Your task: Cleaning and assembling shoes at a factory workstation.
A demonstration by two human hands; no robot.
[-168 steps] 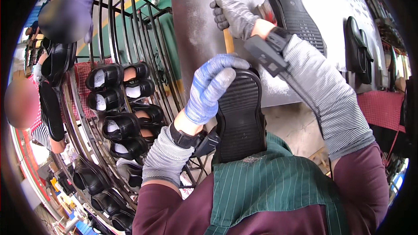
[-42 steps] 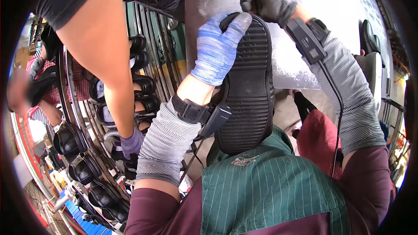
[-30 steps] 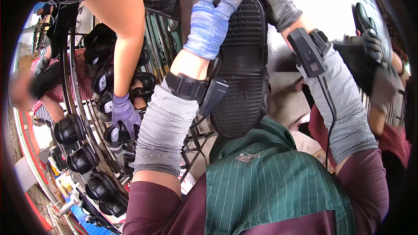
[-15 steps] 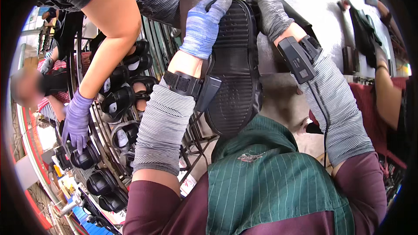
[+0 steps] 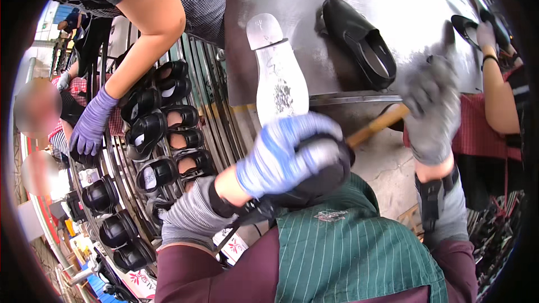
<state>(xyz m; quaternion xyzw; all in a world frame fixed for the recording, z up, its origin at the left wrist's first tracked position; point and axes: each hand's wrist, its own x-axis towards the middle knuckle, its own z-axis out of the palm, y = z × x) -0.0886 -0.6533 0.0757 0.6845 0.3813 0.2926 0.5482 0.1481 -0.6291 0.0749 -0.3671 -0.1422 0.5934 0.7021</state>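
My left hand (image 5: 289, 154), in a blue and white glove, is closed over a black shoe (image 5: 309, 188) in front of my apron. A white foot-shaped form (image 5: 283, 78) with a separate heel block reaches from over the table's edge to this hand; whether it sits inside the shoe is hidden. My right hand (image 5: 429, 109), in a grey glove and blurred, grips the wooden handle of a hammer (image 5: 379, 126). That handle slants down to the black shoe, where the head is dark and smeared. Beyond, a black slip-on shoe (image 5: 359, 42) rests on the table.
A metal table (image 5: 412, 0) spans the far side. To the left, a rack (image 5: 216, 129) carries rows of black shoes (image 5: 157, 174); a co-worker's purple-gloved hand (image 5: 92, 120) reaches down among them. Another person's hand (image 5: 485, 36) holds dark shoes at the far right.
My hands have separated. The left came down toward me, and the ridged sole no longer shows. My right moved right and down and now grips the hammer. The white form and slip-on are now visible.
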